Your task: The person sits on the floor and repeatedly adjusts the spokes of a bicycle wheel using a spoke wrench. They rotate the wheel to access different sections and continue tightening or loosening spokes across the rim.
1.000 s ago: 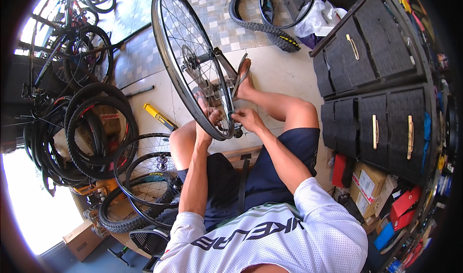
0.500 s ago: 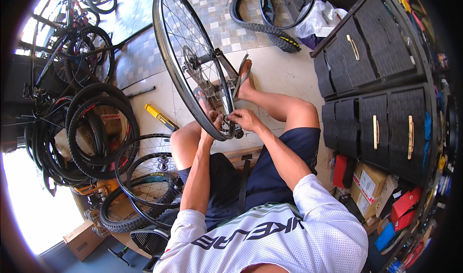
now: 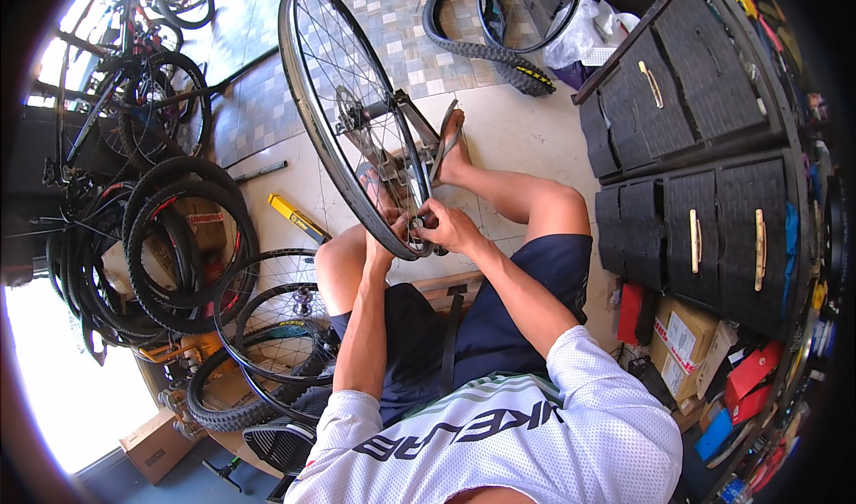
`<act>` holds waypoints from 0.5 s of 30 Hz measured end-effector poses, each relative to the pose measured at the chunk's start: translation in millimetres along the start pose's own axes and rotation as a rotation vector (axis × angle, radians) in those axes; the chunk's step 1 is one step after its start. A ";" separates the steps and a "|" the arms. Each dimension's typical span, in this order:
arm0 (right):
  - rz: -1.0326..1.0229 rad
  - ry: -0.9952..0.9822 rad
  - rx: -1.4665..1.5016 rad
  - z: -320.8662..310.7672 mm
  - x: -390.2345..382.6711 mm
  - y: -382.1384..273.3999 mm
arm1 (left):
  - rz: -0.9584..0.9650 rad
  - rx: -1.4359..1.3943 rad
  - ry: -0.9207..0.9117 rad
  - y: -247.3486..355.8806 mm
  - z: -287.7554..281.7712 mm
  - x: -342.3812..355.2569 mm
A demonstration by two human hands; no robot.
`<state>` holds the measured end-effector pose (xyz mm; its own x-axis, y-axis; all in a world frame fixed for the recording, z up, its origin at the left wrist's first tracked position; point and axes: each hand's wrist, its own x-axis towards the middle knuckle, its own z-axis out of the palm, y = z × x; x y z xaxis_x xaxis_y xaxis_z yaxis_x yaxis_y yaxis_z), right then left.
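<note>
A bicycle wheel point(image 3: 307, 112) with no tyre stands upright between my legs, its hub held in a metal truing stand point(image 3: 417, 119). At the rim's near end, my left hand point(image 3: 385, 235) is closed, its fingers reaching in among the spokes and partly hidden by the rim. From the right, my right hand point(image 3: 451, 227) meets it there, thumb and fingers pinched together beside the spokes. Whatever is between the fingers is too small to make out.
A yellow tool or box point(image 3: 298, 217) lies on the floor left of the wheel. Tyres point(image 3: 183, 306) and wheels crowd the left. Black drawers point(image 3: 727, 237) and cardboard boxes point(image 3: 682, 344) line the right. A loose tyre point(image 3: 489, 52) lies beyond my foot.
My right hand has shifted slightly left and closer to my left hand, its grip changed at the spokes. The wheel leans or has moved slightly left; the rest looks the same.
</note>
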<state>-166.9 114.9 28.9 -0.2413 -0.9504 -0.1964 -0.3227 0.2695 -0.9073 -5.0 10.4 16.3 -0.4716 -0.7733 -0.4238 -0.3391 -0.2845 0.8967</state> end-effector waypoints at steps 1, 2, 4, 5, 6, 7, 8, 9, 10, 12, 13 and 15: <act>0.002 -0.009 -0.002 0.8 -0.2 -1.9 | 0.006 -0.031 -0.004 -1.3 -1.2 0.2; -0.040 -0.005 0.007 1.8 0.2 -3.7 | 0.012 -0.062 -0.007 -2.7 -2.4 0.7; -0.115 0.014 0.017 1.9 0.6 1.8 | 0.011 -0.098 -0.024 -3.6 -0.8 1.9; -0.119 0.014 0.029 2.8 1.3 4.2 | 0.002 -0.102 -0.030 -4.1 -1.3 1.7; -0.124 0.018 0.040 3.4 3.2 7.9 | -0.003 -0.104 -0.038 -2.8 -0.8 2.9; -0.130 0.022 0.051 3.9 4.6 11.7 | 0.004 -0.057 -0.043 -1.5 -0.1 4.0; -0.120 0.042 0.069 3.9 5.1 15.6 | 0.011 -0.009 -0.047 -0.2 0.6 5.0; -0.111 0.055 0.091 5.2 5.2 15.7 | 0.015 0.039 -0.043 -0.5 -1.3 4.3; -0.103 0.068 0.113 6.9 5.5 15.6 | 0.016 0.022 -0.036 -0.9 -2.7 3.5; -0.034 0.054 0.203 11.8 6.7 14.0 | 0.017 -0.014 -0.027 -0.9 -2.5 1.1; 0.002 0.049 0.247 13.8 7.3 13.0 | 0.016 -0.059 -0.033 -0.4 -1.5 -0.4; -0.002 0.083 0.348 17.7 11.1 16.0 | 0.018 -0.149 -0.057 2.6 2.8 -1.3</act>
<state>-158.6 105.9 5.6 -0.3193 -0.9312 -0.1761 0.0038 0.1845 -0.9828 -7.5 12.2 18.9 -0.5230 -0.7471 -0.4102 -0.2079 -0.3549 0.9115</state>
